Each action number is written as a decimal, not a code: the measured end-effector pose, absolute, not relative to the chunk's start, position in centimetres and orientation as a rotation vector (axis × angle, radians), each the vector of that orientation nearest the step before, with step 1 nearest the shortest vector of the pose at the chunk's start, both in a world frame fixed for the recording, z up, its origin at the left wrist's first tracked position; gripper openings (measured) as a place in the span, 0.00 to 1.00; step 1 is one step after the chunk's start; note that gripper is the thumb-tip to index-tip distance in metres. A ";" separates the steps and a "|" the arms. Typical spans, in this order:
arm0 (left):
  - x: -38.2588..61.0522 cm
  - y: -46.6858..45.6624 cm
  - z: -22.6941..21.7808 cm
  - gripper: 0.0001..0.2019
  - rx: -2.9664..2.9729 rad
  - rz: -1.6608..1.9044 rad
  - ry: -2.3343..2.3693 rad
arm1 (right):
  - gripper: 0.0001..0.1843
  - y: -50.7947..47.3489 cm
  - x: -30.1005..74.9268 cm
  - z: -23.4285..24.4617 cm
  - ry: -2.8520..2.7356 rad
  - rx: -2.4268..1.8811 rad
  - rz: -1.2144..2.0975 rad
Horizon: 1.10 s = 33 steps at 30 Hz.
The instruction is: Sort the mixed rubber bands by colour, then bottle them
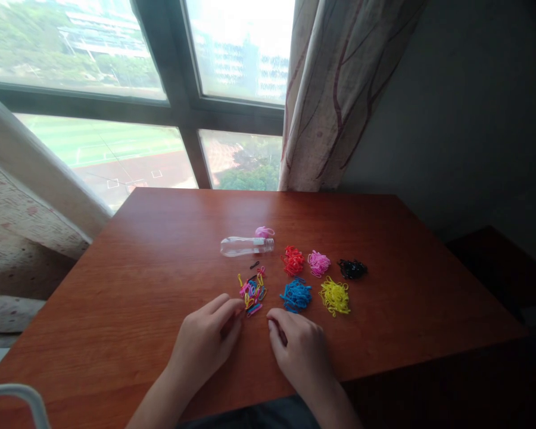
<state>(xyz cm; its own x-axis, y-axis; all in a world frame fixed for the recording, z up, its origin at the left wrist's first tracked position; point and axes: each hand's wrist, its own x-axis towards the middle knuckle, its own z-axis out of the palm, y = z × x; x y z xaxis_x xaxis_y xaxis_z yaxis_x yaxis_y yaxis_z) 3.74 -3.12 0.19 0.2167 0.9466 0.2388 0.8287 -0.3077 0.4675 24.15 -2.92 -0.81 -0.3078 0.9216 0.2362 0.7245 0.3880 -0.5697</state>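
A small pile of mixed-colour loops (252,292), which look like rubber bands, lies on the table in front of me. My left hand (212,330) is at its near left edge, thumb and fingers drawn together at the loops. Just right of the pile, my right hand (297,342) has its thumb and forefinger pinched close to the tabletop. Whatever is between the fingertips of either hand is too small to make out. Beyond my right hand are single-colour heaps: blue loops (296,295), yellow loops (335,296), red loops (292,261), pink loops (318,263) and black loops (352,269).
A clear plastic bottle (239,246) lies on its side behind the mixed pile, its open neck to the right. Behind it sits a pink bundle (264,232). The brown wooden table (152,262) meets a window and curtains (335,89). A white curved tube (18,390) is at lower left.
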 end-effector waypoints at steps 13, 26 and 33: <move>4.1 -3.0 -0.7 0.10 2.391 0.653 1.666 | 0.11 -3.1 24.5 -1.4 -2.102 -1.374 0.570; 4.3 -3.0 -0.7 0.10 2.473 0.637 1.677 | 0.11 -3.1 24.5 -1.2 -2.102 -1.383 0.566; 4.4 -2.9 -0.6 0.10 2.543 0.644 1.672 | 0.11 -3.0 24.5 -1.1 -2.103 -1.379 0.568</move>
